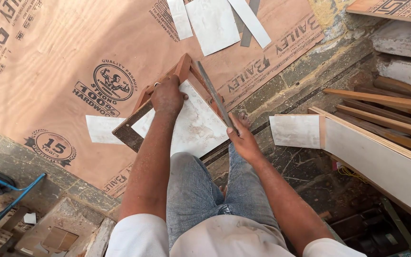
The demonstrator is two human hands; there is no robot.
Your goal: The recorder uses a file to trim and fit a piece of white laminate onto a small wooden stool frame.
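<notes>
Hands first: our left hand [167, 95] presses down on the red-brown wooden frame [141, 112] faced with white laminate [198, 126], while our right hand [243, 138] grips a long grey metal file [213, 95] along its right edge, on a printed plywood sheet [48, 62].

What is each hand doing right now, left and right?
Left hand: closed, pressing down on the laminate-faced wooden piece.
Right hand: closed, holding a flat metal file.
</notes>
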